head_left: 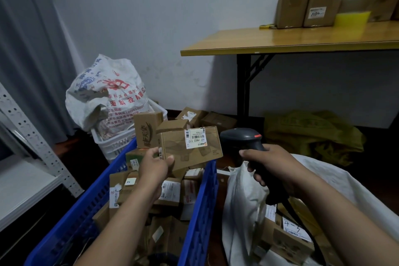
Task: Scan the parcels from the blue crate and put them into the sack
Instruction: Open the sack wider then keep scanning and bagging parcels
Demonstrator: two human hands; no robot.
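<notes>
My left hand (154, 167) holds a flat brown cardboard parcel (195, 153) by its left end above the blue crate (203, 211). A white barcode label (195, 138) on the parcel faces up. My right hand (271, 163) grips a black handheld scanner (241, 139), whose head sits just right of the parcel and points toward it. The crate is full of several brown parcels (170, 192). The open white sack (244, 203) stands right of the crate with labelled boxes (287, 239) inside.
A printed white sack (108, 93) rests in a white basket (116, 144) behind the crate. Loose boxes (203, 119) lie on the floor by the wall. A yellow table (291, 42) carries cartons at upper right, with a yellow-green bag (313, 134) beneath. Metal shelving (32, 142) stands left.
</notes>
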